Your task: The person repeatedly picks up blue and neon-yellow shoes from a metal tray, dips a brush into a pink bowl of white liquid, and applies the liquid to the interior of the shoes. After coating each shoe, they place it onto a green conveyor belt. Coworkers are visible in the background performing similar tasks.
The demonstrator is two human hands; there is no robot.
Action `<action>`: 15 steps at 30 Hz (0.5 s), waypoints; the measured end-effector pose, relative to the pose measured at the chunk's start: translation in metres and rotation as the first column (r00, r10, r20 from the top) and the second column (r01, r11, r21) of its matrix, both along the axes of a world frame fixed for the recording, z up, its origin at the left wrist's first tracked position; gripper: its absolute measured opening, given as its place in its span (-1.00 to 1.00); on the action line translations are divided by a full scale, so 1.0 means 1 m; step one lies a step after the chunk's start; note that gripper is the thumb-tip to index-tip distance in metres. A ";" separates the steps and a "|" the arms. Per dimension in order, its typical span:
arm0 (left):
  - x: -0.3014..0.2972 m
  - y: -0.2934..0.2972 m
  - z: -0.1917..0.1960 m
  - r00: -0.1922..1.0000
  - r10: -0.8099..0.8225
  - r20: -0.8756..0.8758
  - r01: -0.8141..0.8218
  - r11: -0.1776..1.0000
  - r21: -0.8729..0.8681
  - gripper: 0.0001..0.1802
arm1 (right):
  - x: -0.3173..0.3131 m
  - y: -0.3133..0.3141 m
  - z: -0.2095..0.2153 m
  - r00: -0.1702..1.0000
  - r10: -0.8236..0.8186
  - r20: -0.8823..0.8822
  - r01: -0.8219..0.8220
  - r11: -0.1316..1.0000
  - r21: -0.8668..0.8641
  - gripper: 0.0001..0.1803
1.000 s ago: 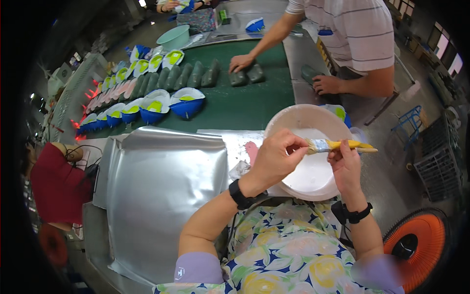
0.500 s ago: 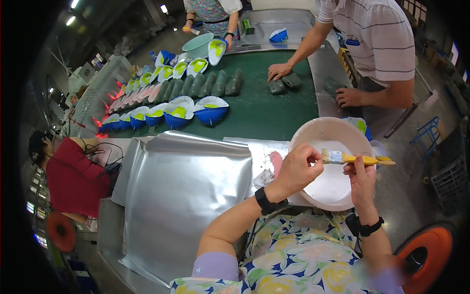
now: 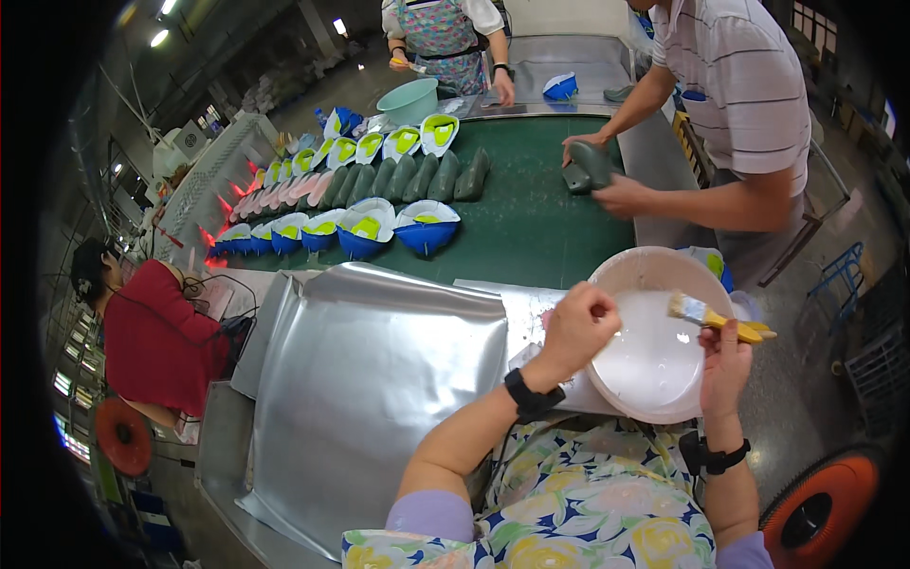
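Note:
In my right hand [image 3: 725,368] is a paintbrush [image 3: 695,310] with a yellow handle and pale bristles. It is held tilted above a large pale basin [image 3: 646,269], which contains white liquid [image 3: 645,365]. My left hand [image 3: 576,334] hangs by the basin's left rim, its fingers curled into a pinch, apart from the bristles. Whether anything small is between those fingertips is hidden.
A shiny metal sheet [image 3: 379,370] lies left of the basin. Beyond it, a green conveyor belt [image 3: 531,228] carries blue-and-white shoe uppers [image 3: 427,228], pink pieces and dark shoe lasts [image 3: 471,176]. A co-worker [image 3: 739,104] handles lasts at right; another person [image 3: 441,38] stands opposite.
My left hand has come away from the bristles, and the brush has tilted, bristles up and left. The co-worker at right has lifted a last off the belt. The whole view has shifted slightly.

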State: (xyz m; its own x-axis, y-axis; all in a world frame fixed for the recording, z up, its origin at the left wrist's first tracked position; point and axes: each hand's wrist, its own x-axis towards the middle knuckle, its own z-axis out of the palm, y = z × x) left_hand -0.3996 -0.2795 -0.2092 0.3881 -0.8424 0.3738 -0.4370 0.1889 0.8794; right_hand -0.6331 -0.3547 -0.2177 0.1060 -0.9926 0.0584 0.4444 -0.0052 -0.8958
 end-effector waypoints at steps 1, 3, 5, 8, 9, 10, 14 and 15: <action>0.009 0.002 -0.003 0.999 0.019 -0.040 -0.019 1.000 0.011 -0.89 | -0.008 -0.003 0.002 1.000 -0.017 -0.002 0.017 0.999 -0.031 -0.66; 0.031 0.005 -0.009 0.993 0.059 -0.105 -0.055 0.998 0.040 -0.90 | -0.013 -0.005 0.005 0.999 -0.036 -0.002 0.036 0.998 -0.056 -0.66; 0.043 0.006 -0.015 0.991 0.051 -0.124 -0.038 0.994 0.101 -0.89 | -0.013 -0.002 0.008 0.999 -0.040 -0.014 0.039 0.998 -0.045 -0.66; 0.047 0.005 -0.021 0.975 0.035 -0.218 0.000 0.988 0.157 -0.85 | -0.004 0.004 0.008 1.000 0.012 0.010 -0.012 1.000 0.029 -0.68; 0.043 0.004 -0.023 0.966 0.030 -0.256 0.003 0.992 0.129 -0.83 | -0.002 0.005 0.006 1.000 0.028 -0.004 -0.028 0.999 0.041 -0.69; 0.041 0.004 -0.023 0.956 0.024 -0.293 0.005 0.995 0.100 -0.81 | -0.002 0.007 0.003 0.999 0.045 -0.018 -0.044 0.998 0.053 -0.69; 0.043 0.006 -0.024 0.956 0.038 -0.292 -0.005 0.994 0.113 -0.82 | -0.002 0.011 -0.003 0.998 0.039 -0.044 -0.036 0.997 0.068 -0.70; 0.045 0.007 -0.026 0.953 0.039 -0.301 -0.006 0.994 0.109 -0.83 | -0.003 0.011 -0.005 0.998 0.038 -0.046 -0.034 0.997 0.076 -0.70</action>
